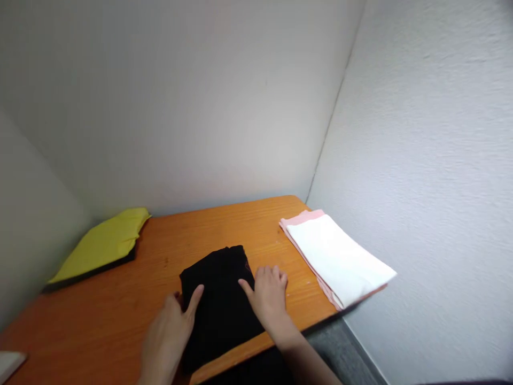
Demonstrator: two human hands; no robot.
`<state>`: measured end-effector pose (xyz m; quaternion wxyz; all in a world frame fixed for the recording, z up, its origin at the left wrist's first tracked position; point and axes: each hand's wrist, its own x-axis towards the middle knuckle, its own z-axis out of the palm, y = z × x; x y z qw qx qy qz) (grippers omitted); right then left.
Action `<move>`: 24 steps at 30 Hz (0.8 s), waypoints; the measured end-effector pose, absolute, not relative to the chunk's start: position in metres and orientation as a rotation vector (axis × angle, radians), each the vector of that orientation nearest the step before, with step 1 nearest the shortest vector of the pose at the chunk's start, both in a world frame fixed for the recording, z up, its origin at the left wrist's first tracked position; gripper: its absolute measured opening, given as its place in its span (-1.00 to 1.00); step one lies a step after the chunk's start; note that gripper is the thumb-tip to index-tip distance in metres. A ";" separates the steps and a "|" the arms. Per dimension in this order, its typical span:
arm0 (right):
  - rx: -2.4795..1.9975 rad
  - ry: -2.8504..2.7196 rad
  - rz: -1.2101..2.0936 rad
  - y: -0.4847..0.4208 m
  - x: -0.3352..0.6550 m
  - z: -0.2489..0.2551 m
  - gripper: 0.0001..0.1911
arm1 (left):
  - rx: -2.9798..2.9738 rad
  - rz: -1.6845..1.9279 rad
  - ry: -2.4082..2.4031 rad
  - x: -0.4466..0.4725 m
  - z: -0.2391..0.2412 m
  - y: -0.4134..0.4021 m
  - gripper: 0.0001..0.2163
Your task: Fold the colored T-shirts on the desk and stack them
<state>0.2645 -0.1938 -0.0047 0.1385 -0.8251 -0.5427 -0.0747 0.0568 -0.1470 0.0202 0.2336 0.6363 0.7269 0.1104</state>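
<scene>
A folded black garment [218, 310] lies on the table near its front edge, with a small reddish mark at its upper right side. At its left side, my left hand [170, 331] has the thumb on top of the cloth and the other fingers curled at the edge, partly hidden. Along the right side, my right hand [268, 297] rests its thumb on the black cloth while its curled fingers sit just beyond the edge, against the tabletop. Both hands are closed about the sides of the garment.
On the wooden table [200, 227], a yellow folded cloth [104, 240] lies over a dark one at the far left. A white folded cloth [340, 259] covers a pink cloth [306, 216] at the right edge. A white object [10, 363] shows at lower left. Walls stand behind and at both sides.
</scene>
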 end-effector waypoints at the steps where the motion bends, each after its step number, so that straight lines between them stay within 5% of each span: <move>1: -2.410 -1.562 -0.200 -0.193 0.262 -0.002 -0.48 | 1.743 0.243 2.002 0.060 0.020 -0.142 -0.21; 14: -2.397 -1.615 0.014 -0.176 0.261 -0.011 -0.60 | 1.865 0.007 2.090 0.076 0.011 -0.138 -0.36; 24: -2.254 -1.608 0.141 -0.188 0.281 0.005 -0.74 | 1.783 0.395 2.026 0.089 0.017 -0.142 -0.35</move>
